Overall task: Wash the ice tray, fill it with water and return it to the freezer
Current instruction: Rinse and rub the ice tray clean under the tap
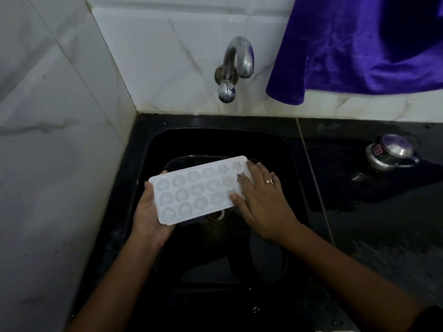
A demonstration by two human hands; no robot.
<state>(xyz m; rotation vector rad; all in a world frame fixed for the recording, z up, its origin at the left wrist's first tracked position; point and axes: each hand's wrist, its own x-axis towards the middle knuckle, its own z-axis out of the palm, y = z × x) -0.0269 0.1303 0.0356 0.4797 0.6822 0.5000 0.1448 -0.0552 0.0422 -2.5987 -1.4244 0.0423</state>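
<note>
A white plastic ice tray (191, 190) with several shaped cavities is held over the black sink (143, 164), cavities facing up. My left hand (149, 216) grips the tray's left end from underneath, its fingertips showing over the far edge. My right hand (261, 200), wearing a ring, lies flat on the tray's right end with its fingers straight and pressing into the cavities there. The metal tap (236, 61) sticks out of the tiled wall above the sink, and no water runs from it.
A purple cloth (359, 49) hangs at the upper right, close to the tap. A small steel lidded pot (390, 152) stands on the dark counter to the right of the sink. White marble-tiled walls close in the left and back. The sink drain (217, 215) shows under the tray.
</note>
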